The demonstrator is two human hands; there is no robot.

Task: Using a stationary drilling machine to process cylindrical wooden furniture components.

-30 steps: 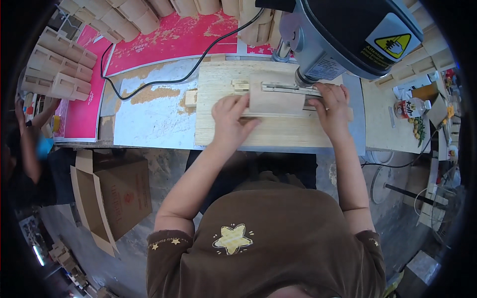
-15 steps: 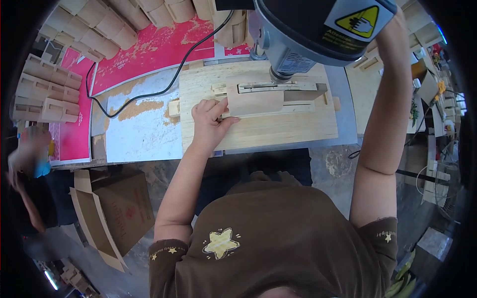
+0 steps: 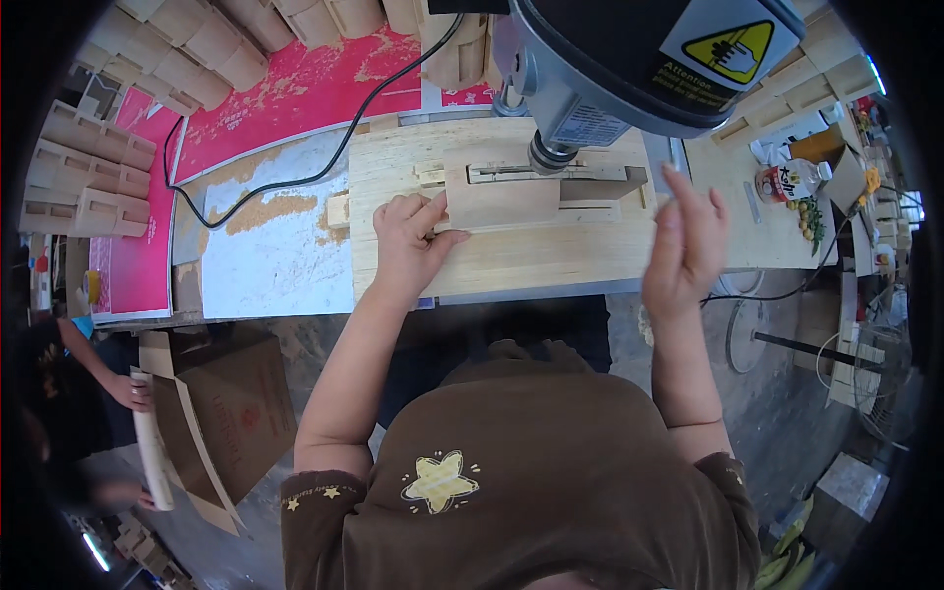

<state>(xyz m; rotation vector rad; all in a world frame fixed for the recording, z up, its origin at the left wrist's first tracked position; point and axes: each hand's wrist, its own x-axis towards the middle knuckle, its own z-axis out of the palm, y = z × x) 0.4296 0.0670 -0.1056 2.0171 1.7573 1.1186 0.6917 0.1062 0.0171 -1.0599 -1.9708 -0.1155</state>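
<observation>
A grey concrete floor [image 3: 787, 413] fills the lower frame. At lower left stands an open cardboard box [image 3: 231, 413]; stacked wooden parts [image 3: 84, 182] line the upper left beside pink sheets [image 3: 295, 88].

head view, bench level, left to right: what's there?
Stacked wooden parts → black cable → small wood block → left hand on flat wood piece → drill press head → right hand, raised → bottle.
</observation>
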